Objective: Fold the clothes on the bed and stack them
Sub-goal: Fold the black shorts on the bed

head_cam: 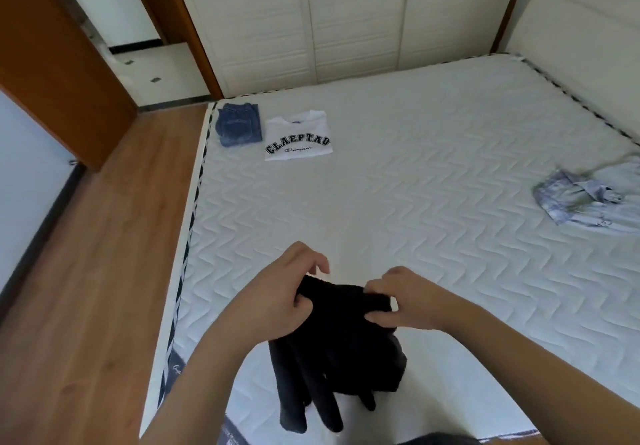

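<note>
Near bed's (415, 167) near edge: left hand (284, 292), right hand (398, 302) pinch black garment (339, 347); bare mattress beyond.

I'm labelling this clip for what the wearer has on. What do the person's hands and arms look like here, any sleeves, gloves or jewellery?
Both the left hand and the right hand are bare: no gloves, and no rings or watch show. Both forearms are uncovered right down to the bottom edge of the picture, so no sleeve is in view. Whether short sleeves sit higher up cannot be told.
</note>
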The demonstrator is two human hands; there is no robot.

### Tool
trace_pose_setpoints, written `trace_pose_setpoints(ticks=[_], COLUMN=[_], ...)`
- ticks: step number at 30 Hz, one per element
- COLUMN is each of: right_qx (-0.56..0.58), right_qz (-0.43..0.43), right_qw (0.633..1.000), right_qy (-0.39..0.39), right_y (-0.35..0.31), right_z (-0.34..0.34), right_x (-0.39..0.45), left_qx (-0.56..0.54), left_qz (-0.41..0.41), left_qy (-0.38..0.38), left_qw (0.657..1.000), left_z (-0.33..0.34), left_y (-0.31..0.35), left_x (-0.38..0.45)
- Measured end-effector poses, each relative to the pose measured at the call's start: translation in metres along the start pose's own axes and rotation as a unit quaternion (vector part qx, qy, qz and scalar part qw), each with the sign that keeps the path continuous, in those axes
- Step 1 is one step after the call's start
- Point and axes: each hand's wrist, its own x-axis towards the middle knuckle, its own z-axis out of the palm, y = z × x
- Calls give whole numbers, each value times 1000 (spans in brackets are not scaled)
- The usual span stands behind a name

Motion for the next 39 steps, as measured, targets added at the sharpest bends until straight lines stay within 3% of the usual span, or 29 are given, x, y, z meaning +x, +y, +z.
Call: trace_pose_setpoints(ticks=[2,5,9,11,14,20,25,31,39], right_qx=[-129,-205,-289,-309,-339,-324,-326,-182,-165], right_qz=[1,17,-16,-12,20,-16,-91,-93,-145], right_qw=[991,978,952,945,939,946,937,979,975], right_qy=[-28,-18,99,109,54,24,89,25,-36], right_y=[9,22,30,27,21,14,1,-41,-126], right_z=[-1,-7,-15,-20,-21,-18,-12,9,20], right_x=[-6,-21,-31,-29,-22,-11,-3,31,78], left_qx=[37,136,271,277,220,235,258,351,227], left_qz=[-23,-44,-95,-121,-158,-212,-267,-311,-345], left_qy=[5,12,-48,-66,-54,-2,-1,6,18], left_qw=[999,990,957,951,961,949,929,883,911], left_z=[-12,-29,-25,-17,-9,-1,-6,-14,-56], left_y=[-12,-28,-38,-42,-41,-36,-29,-36,-76], left_x=[-8,-21,-34,-38,-46,-79,-122,-168,-250])
